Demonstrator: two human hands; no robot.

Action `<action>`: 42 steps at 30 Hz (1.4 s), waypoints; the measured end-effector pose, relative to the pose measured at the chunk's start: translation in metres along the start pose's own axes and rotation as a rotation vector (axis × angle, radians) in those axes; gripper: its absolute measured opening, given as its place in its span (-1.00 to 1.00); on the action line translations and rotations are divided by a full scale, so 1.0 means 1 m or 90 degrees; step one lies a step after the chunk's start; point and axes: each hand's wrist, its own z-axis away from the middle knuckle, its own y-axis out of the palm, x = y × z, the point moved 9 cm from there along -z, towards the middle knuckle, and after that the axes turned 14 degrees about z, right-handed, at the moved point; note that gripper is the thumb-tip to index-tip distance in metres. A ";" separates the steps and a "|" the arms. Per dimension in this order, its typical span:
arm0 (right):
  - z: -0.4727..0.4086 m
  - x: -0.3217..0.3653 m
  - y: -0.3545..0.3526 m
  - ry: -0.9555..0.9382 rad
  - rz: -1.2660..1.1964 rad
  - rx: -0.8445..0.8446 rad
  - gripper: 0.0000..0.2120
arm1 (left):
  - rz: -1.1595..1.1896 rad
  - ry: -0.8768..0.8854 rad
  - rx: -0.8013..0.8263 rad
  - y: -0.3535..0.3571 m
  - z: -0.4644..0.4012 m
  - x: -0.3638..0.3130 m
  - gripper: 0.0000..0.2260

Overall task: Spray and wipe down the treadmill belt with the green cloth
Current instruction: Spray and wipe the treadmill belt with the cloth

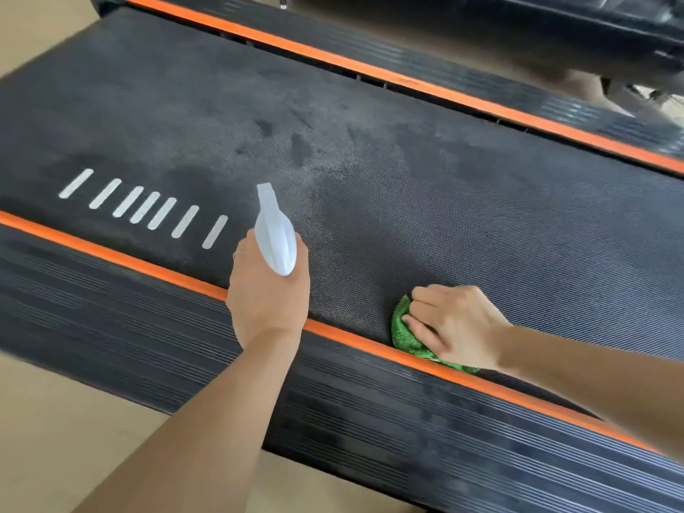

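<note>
The black textured treadmill belt (370, 149) runs across the view, with dark damp patches near its middle and several white stripes at the left. My left hand (268, 294) grips a white spray bottle (275, 235) above the belt's near edge, nozzle pointing away from me. The bottle's body is hidden below my hand. My right hand (455, 323) presses a bunched green cloth (405, 335) onto the belt beside the near orange strip, fingers curled over it.
Orange strips (370, 344) border the belt on both sides, each next to a ribbed black side rail (148, 327). Tan floor (55, 438) lies at the lower left. Dark equipment (555, 24) stands beyond the far rail.
</note>
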 end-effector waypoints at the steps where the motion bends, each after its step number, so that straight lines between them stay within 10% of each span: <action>1: -0.010 -0.001 -0.004 0.041 -0.013 -0.016 -0.66 | 0.003 -0.001 0.003 0.000 0.001 -0.001 -0.70; 5: -0.066 -0.015 0.002 0.298 -0.104 -0.018 -0.67 | -0.017 -0.002 -0.003 0.000 -0.001 -0.001 -0.70; 12: -0.071 0.010 0.018 0.056 -0.100 0.072 -0.64 | -0.014 -0.004 0.001 0.001 -0.001 -0.001 -0.71; 31: 0.010 0.009 -0.002 -0.049 -0.289 0.303 -0.80 | -0.017 -0.010 -0.009 -0.003 0.001 -0.003 -0.66; 36: -0.058 0.001 0.007 0.163 -0.421 0.197 -0.77 | -0.030 0.008 -0.004 -0.002 0.000 -0.004 -0.66; 42: -0.073 0.043 0.027 0.083 -0.379 0.290 -0.74 | -0.029 0.011 -0.008 -0.002 -0.001 -0.003 -0.66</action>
